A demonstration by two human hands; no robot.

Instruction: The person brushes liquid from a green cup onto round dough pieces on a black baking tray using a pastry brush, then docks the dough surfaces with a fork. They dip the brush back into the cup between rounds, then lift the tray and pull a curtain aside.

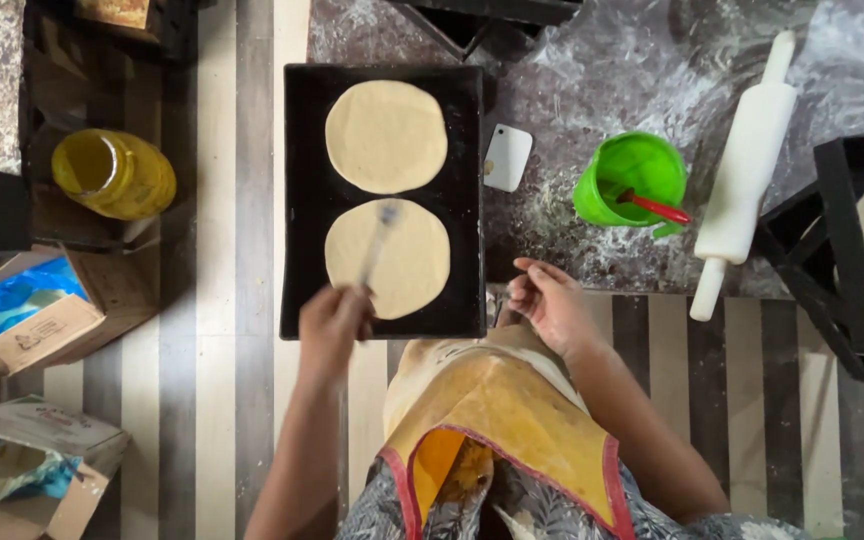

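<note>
I read the left hand point(335, 318) as closed around the handle of a fork point(380, 240). The fork is motion-blurred; its long axis runs from the hand at lower left up to the right, head end pointing away from me and lying over the near dough disc point(389, 260). I cannot tell whether the tines touch the dough.

The near disc is a flat, pale, matte round, slightly wider than deep. A far disc point(386, 136) of the same kind lies just beyond it, the two almost touching. Both sit on a black rectangular tray point(462, 200), long axis running away from me, set across a striped cream-and-grey floor.

The right hand point(550, 300) holds nothing; its fingers are loosely curled and a little apart, at the tray's near right corner, beside the edge of a floured dark mat point(592, 90).

On that mat, right of the tray:
- a small white rounded-rectangle scraper point(507, 157), smooth;
- a green plastic cup point(630, 178) with a red utensil point(657, 208) in it;
- a white rolling pin point(747, 175), smooth cylinder, long axis tilted, top end to the right.

Another black tray point(832, 260) with a dough round is at far right. A yellow jar point(112, 172) lies at left, near open cardboard boxes point(42, 320).
</note>
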